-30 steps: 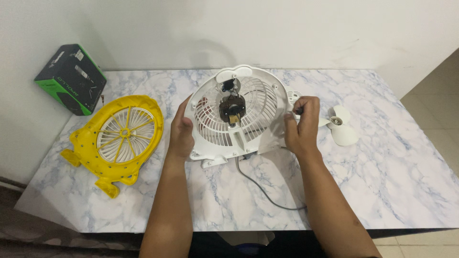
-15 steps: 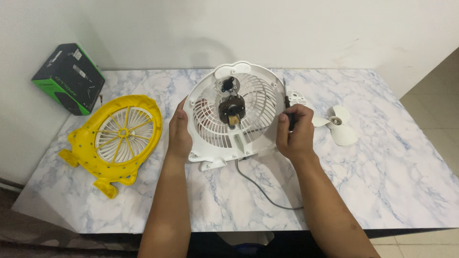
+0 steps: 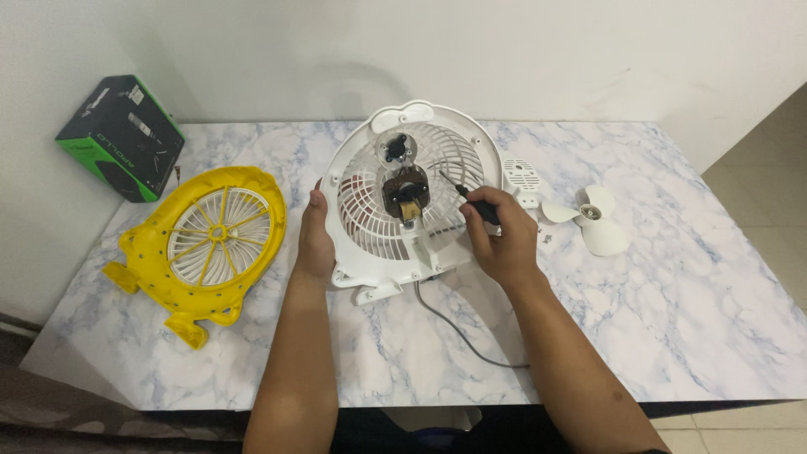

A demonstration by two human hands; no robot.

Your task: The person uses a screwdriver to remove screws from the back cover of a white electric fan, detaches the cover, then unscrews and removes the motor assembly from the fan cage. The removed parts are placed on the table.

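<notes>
A round white plastic fan housing with a slatted grille (image 3: 409, 181) stands tilted on its lower edge near the middle of the marble-patterned table (image 3: 672, 319), its open inner side facing the person, with the small dark motor with copper windings (image 3: 404, 192) at its centre. The left hand (image 3: 315, 235) braces the housing's left rim, fingers (image 3: 317, 199) curled round the edge. The right hand (image 3: 496, 231) is closed on a thin black-handled screwdriver (image 3: 466, 195), whose long axis runs up and to the left from the fingers, the tip lying over the grille just right of the motor; whether it touches a screw cannot be told. So the motor lies left of and slightly above the right hand, which is the nearer one to it. A grey cord (image 3: 458, 328) trails from the housing's base toward the person.
</notes>
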